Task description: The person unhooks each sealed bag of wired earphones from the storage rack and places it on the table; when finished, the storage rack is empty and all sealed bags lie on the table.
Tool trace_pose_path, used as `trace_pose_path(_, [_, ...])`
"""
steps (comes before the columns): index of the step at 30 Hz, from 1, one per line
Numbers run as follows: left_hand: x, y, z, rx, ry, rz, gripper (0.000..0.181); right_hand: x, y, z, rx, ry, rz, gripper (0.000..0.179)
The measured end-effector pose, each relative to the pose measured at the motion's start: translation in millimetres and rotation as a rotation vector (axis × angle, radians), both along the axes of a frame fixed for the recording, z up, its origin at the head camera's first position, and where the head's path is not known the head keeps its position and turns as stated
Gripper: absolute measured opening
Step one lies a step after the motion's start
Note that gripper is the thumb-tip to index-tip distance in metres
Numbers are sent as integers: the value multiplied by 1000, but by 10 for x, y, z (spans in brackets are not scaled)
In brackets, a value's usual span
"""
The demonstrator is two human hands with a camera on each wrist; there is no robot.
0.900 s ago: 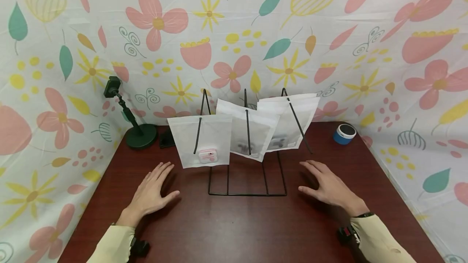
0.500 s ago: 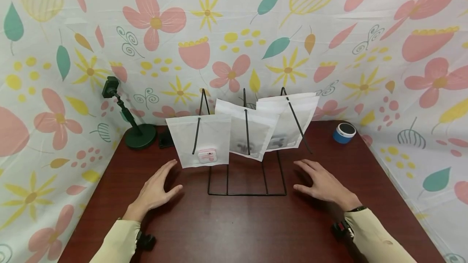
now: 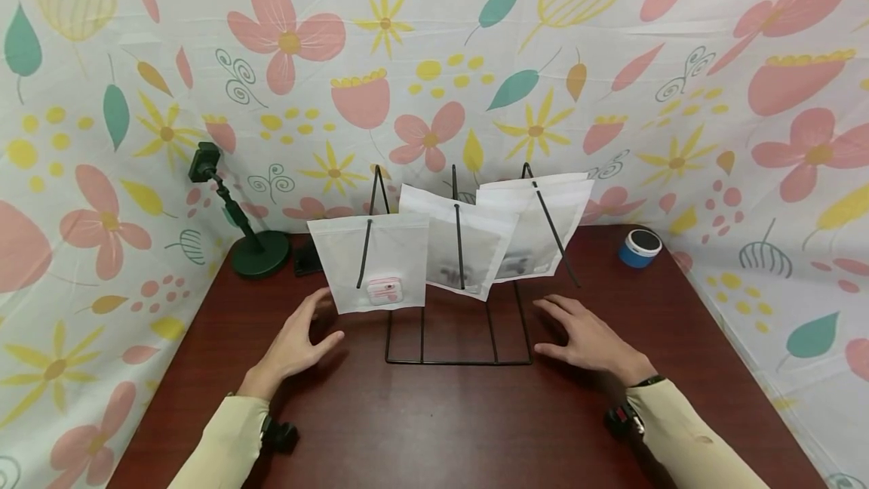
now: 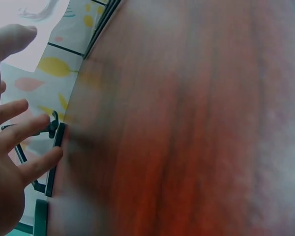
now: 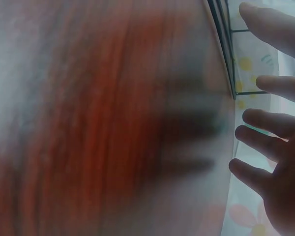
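Observation:
A black wire rack (image 3: 459, 362) stands on the brown table, with white zip pouches hung on its three hooks. The left pouch (image 3: 370, 247) shows a small pink-and-white case (image 3: 385, 290) through its front. Dark, blurred contents show in the middle pouch (image 3: 451, 240) and the right pouches (image 3: 543, 225). My left hand (image 3: 292, 342) is spread over the table beside the left pouch, its fingertips right at that pouch's lower left edge, holding nothing. On the other side my right hand (image 3: 591, 338), also with fingers spread and nothing held, hovers just right of the rack's base.
A dark green stand (image 3: 258, 251) with a jointed arm is at the back left, a flat black object (image 3: 308, 259) beside it. A blue round speaker-like item (image 3: 640, 248) sits at the back right corner. Floral cloth (image 3: 434, 36) encloses the table's back and sides.
Both hands have moved inward toward the rack, the left one rightward and the right one leftward. The rack and pouches stay in place.

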State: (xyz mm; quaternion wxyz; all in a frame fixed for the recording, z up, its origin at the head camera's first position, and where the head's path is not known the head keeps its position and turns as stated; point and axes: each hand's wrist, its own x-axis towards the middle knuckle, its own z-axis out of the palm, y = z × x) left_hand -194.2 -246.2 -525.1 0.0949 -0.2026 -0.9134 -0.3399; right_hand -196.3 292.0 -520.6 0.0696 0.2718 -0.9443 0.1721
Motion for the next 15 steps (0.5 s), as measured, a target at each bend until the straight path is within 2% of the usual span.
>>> trace_pose_path(8, [-139, 35, -25, 180, -23, -86, 82, -22, -58, -35, 24, -35, 35, 83])
trace_pose_path(15, [-193, 64, 23, 270, -40, -102, 86, -46, -97, -43, 46, -51, 44, 86])
